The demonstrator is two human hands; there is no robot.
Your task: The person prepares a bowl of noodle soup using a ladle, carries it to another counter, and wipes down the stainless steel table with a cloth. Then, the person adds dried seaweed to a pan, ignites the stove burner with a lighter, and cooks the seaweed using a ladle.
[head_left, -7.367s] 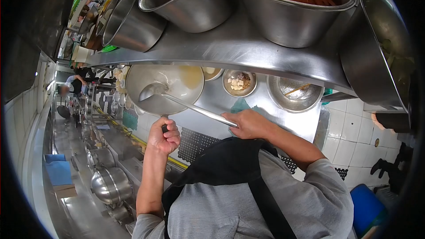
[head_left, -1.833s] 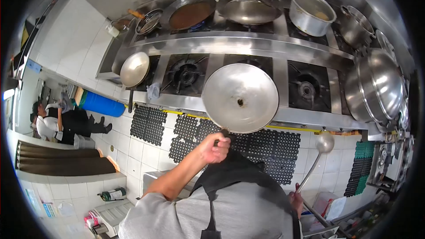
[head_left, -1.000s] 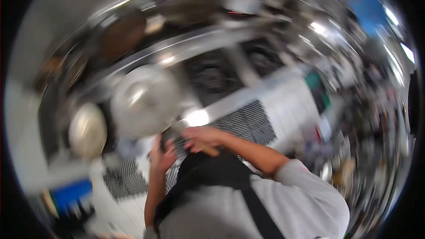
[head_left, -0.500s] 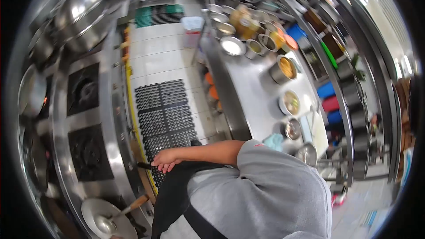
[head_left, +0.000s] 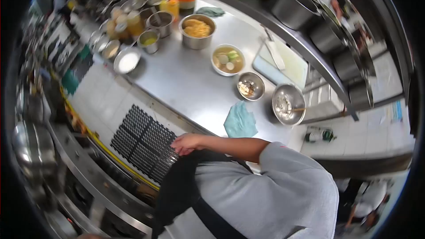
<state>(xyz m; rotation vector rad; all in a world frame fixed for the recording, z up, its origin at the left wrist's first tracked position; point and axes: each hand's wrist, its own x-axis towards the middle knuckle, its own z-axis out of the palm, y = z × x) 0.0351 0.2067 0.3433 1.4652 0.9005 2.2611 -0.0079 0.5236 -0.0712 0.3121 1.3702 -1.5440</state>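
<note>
My right hand (head_left: 188, 144) hangs in front of my black apron, over the floor mat (head_left: 144, 139). Its fingers are loosely bent and a little apart, with nothing visible in them. Nearest to it on the steel worktable (head_left: 172, 84) lies a crumpled light-blue cloth (head_left: 240, 120). Beyond the cloth are a small metal bowl (head_left: 251, 86) with pale pieces in it and a larger mixing bowl (head_left: 288, 104) with a wooden-handled utensil. A bowl of broth (head_left: 228, 60) with pale and green pieces stands farther back. Only a sliver, perhaps my left hand (head_left: 90, 236), shows at the bottom edge; its fingers are hidden.
A pot of yellow food (head_left: 197, 31) and a bowl of white contents (head_left: 127, 60) stand on the table. A knife (head_left: 275, 55) rests on cutting boards (head_left: 292, 68). Pots (head_left: 294, 6) line the overhead shelf. The stove counter (head_left: 88, 181) runs along the left. Another person (head_left: 369, 199) is lower right.
My view has swung right, from the stove toward the worktable. The wok and ladle have left the view. My right hand has moved away from the stove edge, toward the table.
</note>
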